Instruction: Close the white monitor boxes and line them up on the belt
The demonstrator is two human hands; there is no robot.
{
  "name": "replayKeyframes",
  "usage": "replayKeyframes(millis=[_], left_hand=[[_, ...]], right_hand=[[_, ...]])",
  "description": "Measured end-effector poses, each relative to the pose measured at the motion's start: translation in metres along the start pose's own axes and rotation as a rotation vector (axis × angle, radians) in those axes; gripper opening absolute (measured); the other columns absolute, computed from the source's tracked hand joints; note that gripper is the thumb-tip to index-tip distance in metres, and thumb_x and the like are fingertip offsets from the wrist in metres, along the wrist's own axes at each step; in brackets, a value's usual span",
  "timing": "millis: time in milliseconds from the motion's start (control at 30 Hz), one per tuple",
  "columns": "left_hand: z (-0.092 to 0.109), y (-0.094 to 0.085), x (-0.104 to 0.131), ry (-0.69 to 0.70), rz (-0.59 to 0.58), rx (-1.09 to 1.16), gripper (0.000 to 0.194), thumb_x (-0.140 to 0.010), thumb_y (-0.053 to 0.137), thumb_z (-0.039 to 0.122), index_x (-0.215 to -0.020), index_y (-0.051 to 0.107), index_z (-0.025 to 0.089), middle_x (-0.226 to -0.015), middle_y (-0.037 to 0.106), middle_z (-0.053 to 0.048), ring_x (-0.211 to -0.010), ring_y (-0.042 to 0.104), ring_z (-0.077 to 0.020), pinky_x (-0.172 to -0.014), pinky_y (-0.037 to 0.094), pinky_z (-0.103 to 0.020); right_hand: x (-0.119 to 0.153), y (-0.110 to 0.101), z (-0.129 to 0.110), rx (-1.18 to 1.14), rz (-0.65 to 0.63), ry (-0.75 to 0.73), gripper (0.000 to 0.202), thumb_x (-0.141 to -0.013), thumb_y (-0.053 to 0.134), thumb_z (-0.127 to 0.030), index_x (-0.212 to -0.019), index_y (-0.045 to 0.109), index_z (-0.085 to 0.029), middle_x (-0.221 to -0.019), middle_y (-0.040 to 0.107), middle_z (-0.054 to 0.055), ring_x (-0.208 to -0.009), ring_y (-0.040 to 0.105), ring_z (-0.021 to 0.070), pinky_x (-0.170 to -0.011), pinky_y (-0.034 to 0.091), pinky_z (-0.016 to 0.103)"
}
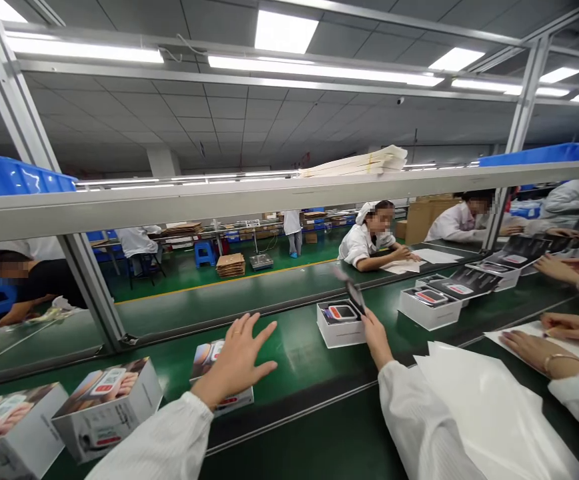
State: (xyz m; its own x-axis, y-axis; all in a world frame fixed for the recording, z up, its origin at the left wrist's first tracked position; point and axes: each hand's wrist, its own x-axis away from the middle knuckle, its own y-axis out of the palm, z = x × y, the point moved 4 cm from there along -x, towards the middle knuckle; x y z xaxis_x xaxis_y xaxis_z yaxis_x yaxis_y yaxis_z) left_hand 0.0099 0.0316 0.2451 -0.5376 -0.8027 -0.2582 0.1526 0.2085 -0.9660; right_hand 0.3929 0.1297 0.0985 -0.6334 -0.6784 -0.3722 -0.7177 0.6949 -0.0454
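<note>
white box (339, 335) holds a red-and-white device (342, 312); right grip (376, 339) pinches a dark card (355, 295), left grip (234, 360) spread apart.

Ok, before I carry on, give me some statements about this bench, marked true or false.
1. A printed box is partly hidden by the left hand. True.
2. The left hand is a clenched fist. False: its fingers are spread.
3. The right hand holds a dark piece at the open white box. True.
4. The open white box stands left of the left hand. False: it stands to its right.
5. White sheets lie right of the right hand. True.
</note>
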Motion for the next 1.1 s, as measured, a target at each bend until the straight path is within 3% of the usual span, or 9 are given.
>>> replayKeyframes(millis=[100, 200, 300, 467, 567, 667, 800, 900, 1100], left_hand=[[0.030, 0.024, -0.033, 0.054, 0.066, 0.138, 0.077, -0.083, 0.067, 0.039, -0.151, 0.033, 0.030, -0.162, 0.016, -0.009, -0.148, 0.007, -0.0362, -0.118, 0.010, -0.056], [0.051, 0.064, -0.076, 0.041, -0.010, 0.426, 0.088, -0.074, 0.072, 0.026, -0.152, 0.032, 0.020, -0.162, 0.013, -0.014, -0.149, 0.004, -0.0344, -0.120, 0.004, -0.051], [0.066, 0.105, -0.106, -0.005, -0.078, 0.588, 0.091, -0.075, 0.070, 0.026, -0.154, 0.025, 0.014, -0.156, 0.030, -0.019, -0.145, 0.025, -0.0354, -0.117, 0.022, -0.049], [0.071, 0.139, -0.096, -0.042, -0.062, 0.670, 0.087, -0.085, 0.055, 0.017, -0.156, 0.006, 0.011, -0.156, 0.029, -0.021, -0.139, 0.039, -0.0262, -0.111, 0.036, -0.038], [0.061, 0.118, -0.079, -0.023, -0.030, 0.629, 0.100, -0.074, 0.070, 0.014, -0.157, 0.014, 0.019, -0.160, 0.016, -0.017, -0.146, 0.020, -0.0318, -0.117, 0.022, -0.044], [0.053, 0.068, -0.074, 0.138, 0.025, 0.382, 0.104, -0.062, 0.081, 0.012, -0.151, 0.032, 0.035, -0.162, 0.006, -0.007, -0.147, -0.003, -0.0391, -0.118, 0.004, -0.053], [0.036, 0.017, -0.072, 0.287, -0.035, 0.000, 0.101, -0.065, 0.086, 0.044, -0.150, 0.031, 0.041, -0.146, 0.036, -0.011, -0.136, 0.030, -0.0413, -0.112, 0.020, -0.056], [0.010, 0.011, -0.059, 0.199, -0.155, -0.102, 0.105, -0.065, 0.077, 0.066, -0.153, 0.026, 0.038, -0.128, 0.050, -0.013, -0.116, 0.049, -0.0372, -0.097, 0.039, -0.048], [-0.035, 0.021, -0.029, 0.024, -0.260, -0.047, 0.096, -0.072, 0.067, 0.071, -0.153, 0.025, 0.039, -0.125, 0.051, -0.013, -0.110, 0.051, -0.0365, -0.090, 0.041, -0.043]], right_hand=[[0.015, 0.010, -0.005, -0.052, -0.200, 0.033, 0.049, -0.077, 0.052, -0.049, -0.109, 0.075, -0.021, -0.123, 0.067, 0.008, -0.120, 0.056, 0.0281, -0.104, 0.040, 0.041], [0.029, 0.018, -0.009, -0.040, -0.294, 0.053, 0.050, -0.076, 0.054, -0.055, -0.107, 0.075, -0.023, -0.127, 0.064, 0.007, -0.125, 0.052, 0.0303, -0.109, 0.035, 0.044], [0.038, 0.023, -0.011, -0.031, -0.321, 0.044, 0.053, -0.079, 0.051, -0.059, -0.112, 0.073, -0.024, -0.129, 0.063, 0.007, -0.122, 0.054, 0.0294, -0.107, 0.037, 0.043], [0.049, 0.031, -0.009, -0.047, -0.336, 0.145, 0.060, -0.076, 0.056, -0.063, -0.121, 0.067, -0.025, -0.123, 0.065, 0.008, -0.111, 0.059, 0.0281, -0.096, 0.045, 0.039], [0.059, 0.043, -0.015, -0.237, -0.361, 0.240, 0.065, -0.074, 0.058, -0.066, -0.124, 0.063, -0.024, -0.122, 0.066, 0.008, -0.103, 0.063, 0.0263, -0.084, 0.050, 0.034], [0.080, 0.071, -0.027, -0.428, -0.464, 0.463, 0.068, -0.077, 0.054, -0.068, -0.128, 0.059, -0.023, -0.115, 0.069, 0.009, -0.085, 0.068, 0.0247, -0.068, 0.053, 0.034], [0.111, 0.110, -0.053, -0.512, -0.621, 0.528, 0.058, -0.081, 0.053, -0.063, -0.114, 0.067, -0.018, -0.110, 0.071, 0.011, -0.090, 0.069, 0.0247, -0.072, 0.054, 0.034], [0.129, 0.124, -0.067, -0.349, -0.716, 0.380, 0.053, -0.080, 0.056, -0.058, -0.116, 0.066, -0.020, -0.114, 0.069, 0.009, -0.091, 0.069, 0.0233, -0.075, 0.054, 0.034], [0.162, 0.106, -0.066, -0.068, -0.717, 0.128, 0.050, -0.080, 0.054, -0.048, -0.117, 0.066, -0.018, -0.107, 0.070, 0.010, -0.084, 0.071, 0.0240, -0.073, 0.055, 0.036]])
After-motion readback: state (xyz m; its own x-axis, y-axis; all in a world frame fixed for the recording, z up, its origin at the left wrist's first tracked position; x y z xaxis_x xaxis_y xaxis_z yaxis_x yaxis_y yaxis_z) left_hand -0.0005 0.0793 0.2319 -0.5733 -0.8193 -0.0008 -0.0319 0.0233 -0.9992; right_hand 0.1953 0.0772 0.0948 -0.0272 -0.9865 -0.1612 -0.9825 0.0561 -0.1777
